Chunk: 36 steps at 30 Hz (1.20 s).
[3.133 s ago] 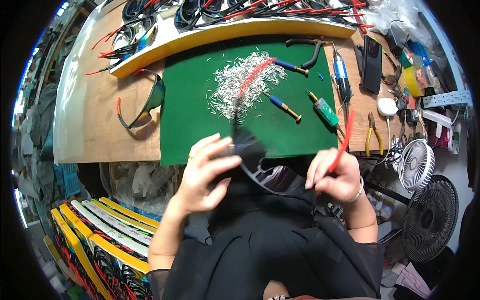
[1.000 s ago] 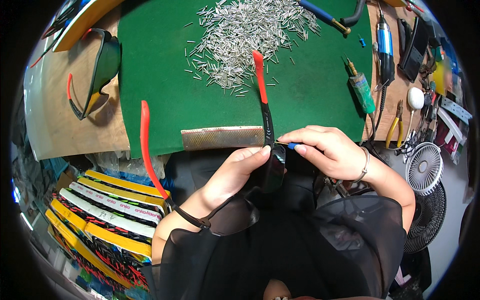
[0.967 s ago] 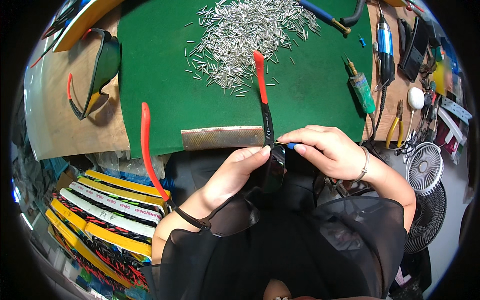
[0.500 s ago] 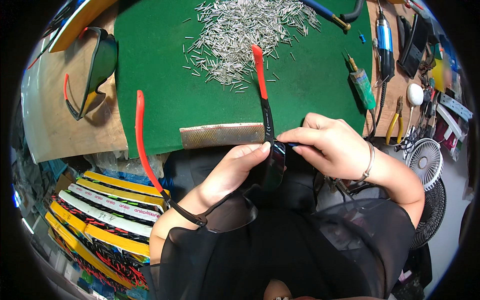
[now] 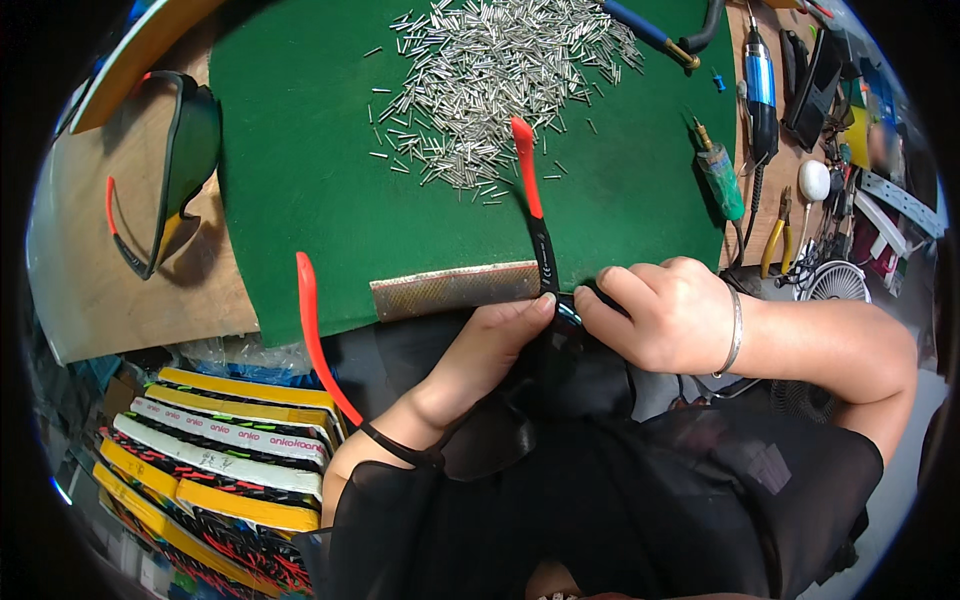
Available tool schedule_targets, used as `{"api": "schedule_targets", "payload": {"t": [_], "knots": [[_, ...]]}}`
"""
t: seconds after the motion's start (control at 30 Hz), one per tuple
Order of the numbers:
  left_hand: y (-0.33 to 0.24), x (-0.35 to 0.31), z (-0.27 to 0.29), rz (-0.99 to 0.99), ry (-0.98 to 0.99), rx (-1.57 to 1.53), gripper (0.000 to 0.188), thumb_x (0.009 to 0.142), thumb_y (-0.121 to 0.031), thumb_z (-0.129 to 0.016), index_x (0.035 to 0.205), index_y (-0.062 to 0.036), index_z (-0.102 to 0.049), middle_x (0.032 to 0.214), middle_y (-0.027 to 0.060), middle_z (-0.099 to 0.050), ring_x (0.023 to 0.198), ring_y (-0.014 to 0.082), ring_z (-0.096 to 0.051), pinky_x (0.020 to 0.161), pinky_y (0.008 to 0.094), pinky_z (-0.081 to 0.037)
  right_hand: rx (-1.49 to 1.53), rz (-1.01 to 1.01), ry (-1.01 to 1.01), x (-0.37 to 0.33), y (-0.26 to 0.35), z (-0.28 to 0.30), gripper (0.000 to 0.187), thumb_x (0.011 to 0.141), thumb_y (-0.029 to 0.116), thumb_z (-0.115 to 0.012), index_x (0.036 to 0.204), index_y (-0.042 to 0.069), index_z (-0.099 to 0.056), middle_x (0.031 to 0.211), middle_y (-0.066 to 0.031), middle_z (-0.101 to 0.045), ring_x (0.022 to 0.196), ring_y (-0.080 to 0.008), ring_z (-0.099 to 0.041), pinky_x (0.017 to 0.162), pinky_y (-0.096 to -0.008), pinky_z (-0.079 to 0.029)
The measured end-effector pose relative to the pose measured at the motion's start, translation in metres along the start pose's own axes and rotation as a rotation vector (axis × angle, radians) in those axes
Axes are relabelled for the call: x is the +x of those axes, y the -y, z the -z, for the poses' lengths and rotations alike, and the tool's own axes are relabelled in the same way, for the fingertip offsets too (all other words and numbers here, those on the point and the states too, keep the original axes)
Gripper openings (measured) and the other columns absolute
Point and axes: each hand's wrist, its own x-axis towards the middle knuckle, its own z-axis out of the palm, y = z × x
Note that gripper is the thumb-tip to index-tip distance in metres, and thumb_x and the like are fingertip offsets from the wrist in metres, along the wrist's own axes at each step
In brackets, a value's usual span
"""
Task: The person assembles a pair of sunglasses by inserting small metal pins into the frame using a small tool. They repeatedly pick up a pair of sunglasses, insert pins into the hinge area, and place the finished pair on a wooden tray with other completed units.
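A pair of sunglasses [image 5: 487, 442] with dark lenses and red-tipped black temples lies across my lap, both temples pointing toward the bench. My left hand [image 5: 497, 338] grips it, the thumb pressed at the hinge of the right-hand temple [image 5: 546, 255]. Against that same hinge my right hand [image 5: 665, 318] is closed, its fingers curled in a pinch. Whatever they pinch is hidden behind the fingers. A loose pile of short silver metal pins [image 5: 500, 85] is spread on the green mat [image 5: 300, 160] beyond my hands.
A metal mesh strip [image 5: 450, 290] edges the mat. Another pair of sunglasses [image 5: 187, 165] rests at left, above stacked boxes [image 5: 240, 445] of eyewear. On the right are a green-handled soldering tool [image 5: 722, 180], a blue electric screwdriver [image 5: 762, 90], yellow pliers [image 5: 778, 235] and a fan [image 5: 838, 282].
My right index finger has curled in from an extended position, and my right forearm has swung higher and outward. The blue bit under the right fingers is no longer visible. The view has shifted slightly.
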Motion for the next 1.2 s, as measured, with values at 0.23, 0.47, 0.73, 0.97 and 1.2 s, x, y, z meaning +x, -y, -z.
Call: {"api": "schedule_targets", "payload": {"t": [0.23,0.47,0.73,0.97,1.2], "knots": [[-0.006,-0.002,-0.005,0.094,-0.068,0.009,0.031,0.093,-0.027,-0.044,0.1,-0.001,-0.059,0.08,0.0028,-0.063,0.071,0.0085,-0.058,0.068,0.0214,-0.047,0.427,-0.362,0.183,0.005,0.003,0.007,0.011,0.069,0.01,-0.058,0.076,0.003,-0.053,0.062,-0.0132,-0.052,0.054,-0.0306,-0.057,0.05,-0.0379,-0.048],[-0.007,-0.005,-0.007,0.111,-0.086,0.038,0.029,0.093,-0.023,-0.043,0.099,-0.0005,-0.059,0.086,0.0022,-0.061,0.079,0.0069,-0.056,0.073,0.021,-0.045,0.852,-0.783,0.18,0.008,0.007,0.005,0.015,0.083,0.015,-0.053,0.088,0.001,-0.058,0.066,-0.0184,-0.058,0.065,-0.0341,-0.059,0.059,-0.041,-0.047],[0.006,-0.018,-0.01,-0.099,-0.018,-0.003,0.029,0.092,-0.022,-0.045,0.108,0.0007,-0.051,0.09,0.0085,-0.062,0.082,0.01,-0.058,0.073,0.0216,-0.046,0.688,-0.459,0.174,-0.019,0.001,0.014,0.02,0.083,0.018,-0.054,0.092,0.001,-0.054,0.074,-0.0167,-0.059,0.073,-0.0371,-0.057,0.066,-0.041,-0.045],[0.033,-0.011,-0.035,-0.444,-0.182,0.337,0.019,0.09,-0.014,-0.048,0.102,0.0009,-0.055,0.079,-0.0005,-0.055,0.07,0.0036,-0.046,0.064,0.0192,-0.04,1.304,-0.678,-0.175,-0.025,0.013,-0.004,0.022,0.081,0.019,-0.064,0.09,0.001,-0.056,0.059,0.0031,-0.044,0.056,-0.0039,-0.039,0.049,-0.0214,-0.034],[0.044,-0.008,-0.032,-0.559,-0.305,0.543,0.017,0.089,-0.014,-0.05,0.096,0.0008,-0.056,0.065,-0.0019,-0.05,0.06,0.0035,-0.041,0.054,0.0205,-0.036,1.024,-0.532,-0.374,-0.03,0.027,-0.014,0.016,0.079,0.014,-0.065,0.083,0.0,-0.058,0.069,-0.01,-0.056,0.058,-0.0167,-0.055,0.052,-0.0265,-0.042]]}}
